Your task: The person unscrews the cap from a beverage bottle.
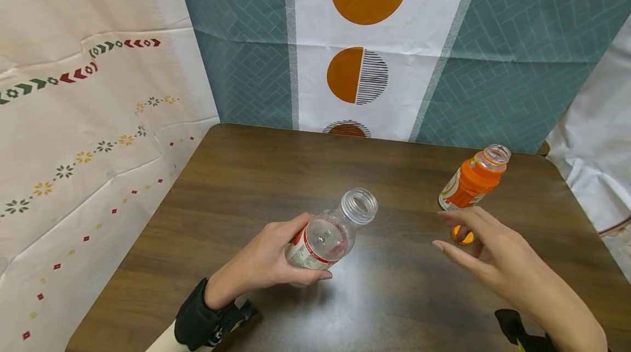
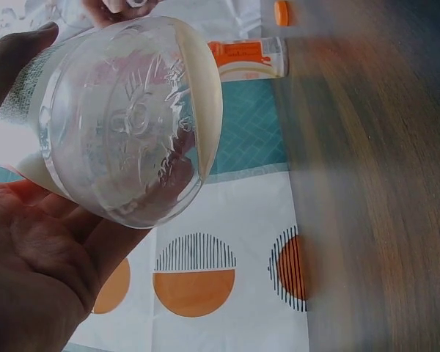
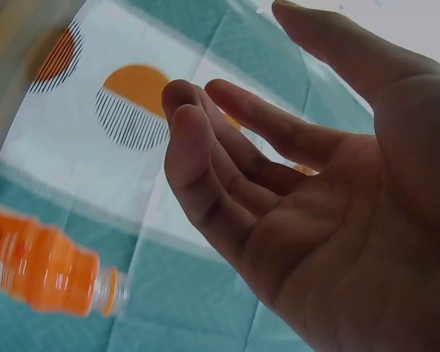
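My left hand (image 1: pixel 268 259) grips a clear, capless bottle (image 1: pixel 340 234) with a red-edged label around its lower part. The bottle is tilted with its mouth to the upper right, and the left wrist view shows its base (image 2: pixel 143 121) raised off the table. My right hand (image 1: pixel 498 259) hovers over the right side of the table. Its fingers (image 3: pixel 238 176) are loosely bent, with nothing between them in the right wrist view. Partly hidden behind those fingers, an orange cap (image 1: pixel 465 238) lies on the table. An uncapped bottle of orange drink (image 1: pixel 475 177) stands just beyond.
The brown wooden table (image 1: pixel 276 166) ends at a teal and white patterned cloth (image 1: pixel 434 40) hanging behind it. A cream cloth (image 1: pixel 98 138) with small printed motifs hangs along the left side, and a white cloth (image 1: pixel 591 138) hangs at the right.
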A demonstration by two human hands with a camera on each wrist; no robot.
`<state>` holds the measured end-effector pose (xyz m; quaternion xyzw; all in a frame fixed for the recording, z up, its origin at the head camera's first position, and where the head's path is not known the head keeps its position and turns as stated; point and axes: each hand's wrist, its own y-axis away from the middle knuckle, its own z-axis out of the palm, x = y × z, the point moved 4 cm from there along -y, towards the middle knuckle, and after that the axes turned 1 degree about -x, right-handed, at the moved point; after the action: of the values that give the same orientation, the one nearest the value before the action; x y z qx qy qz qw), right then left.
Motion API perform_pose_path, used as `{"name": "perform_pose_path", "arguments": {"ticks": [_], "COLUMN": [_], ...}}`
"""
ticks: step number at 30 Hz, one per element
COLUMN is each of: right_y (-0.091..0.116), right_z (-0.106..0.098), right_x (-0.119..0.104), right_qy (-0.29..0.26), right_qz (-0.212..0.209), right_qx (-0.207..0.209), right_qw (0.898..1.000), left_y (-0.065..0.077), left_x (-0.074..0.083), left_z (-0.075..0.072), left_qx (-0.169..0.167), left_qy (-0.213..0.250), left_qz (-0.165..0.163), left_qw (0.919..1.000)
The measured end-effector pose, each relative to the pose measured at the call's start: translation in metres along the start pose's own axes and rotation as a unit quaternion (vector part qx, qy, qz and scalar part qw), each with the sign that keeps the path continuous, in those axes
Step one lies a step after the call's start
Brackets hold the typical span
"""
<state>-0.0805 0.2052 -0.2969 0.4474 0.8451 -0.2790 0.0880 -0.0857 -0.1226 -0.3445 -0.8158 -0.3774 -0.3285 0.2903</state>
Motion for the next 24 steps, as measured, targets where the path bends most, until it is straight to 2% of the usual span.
{"name": "perform_pose_path", "arguments": {"ticks": [6, 12, 24], "right_y": [-0.010, -0.022, -0.043], "right_z": [0.013, 0.022, 0.045], "right_x": [-0.018, -0.032, -0.059], "right_qy": [-0.025, -0.060, -0.153], "right_qz": [0.007, 0.001, -0.059], "right_qx": [-0.041, -0.060, -0.093], "right_qw": [0.999, 0.996, 0.982], "left_y": [-0.001, -0.001, -0.002], "left_x": [0.000, -0.001, -0.001], "left_z": [0.000, 0.000, -0.001], "left_qx": [-0.001, 0.004, 0.004], "left_qy": [0.000, -0.002, 0.003], "left_qz": [0.002, 0.003, 0.006], "left_qw": [1.0000, 1.0000, 1.0000]}}
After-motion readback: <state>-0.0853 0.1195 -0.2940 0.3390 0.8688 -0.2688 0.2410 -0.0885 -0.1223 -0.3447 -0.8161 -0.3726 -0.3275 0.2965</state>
